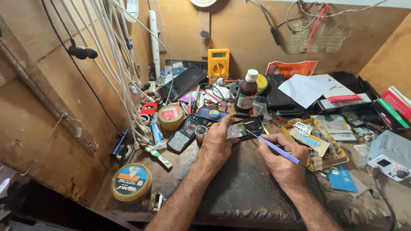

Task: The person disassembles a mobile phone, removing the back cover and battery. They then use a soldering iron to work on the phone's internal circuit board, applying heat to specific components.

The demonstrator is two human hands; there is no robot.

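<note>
I am working over a crowded bench, both hands on an opened phone.

At twelve o'clock from my wrists, the opened phone is lying flat on the dark mat. My left hand is pressing down on its near-left corner, fingers curled and closed against it. My right hand is pinching a blue-handled soldering iron, fingers closed tight, tip touching the board. At eleven o'clock, a brown bottle is standing upright close behind; I judge a slipping tip could scorch the board, or a nudged elbow could tip that bottle.
</note>
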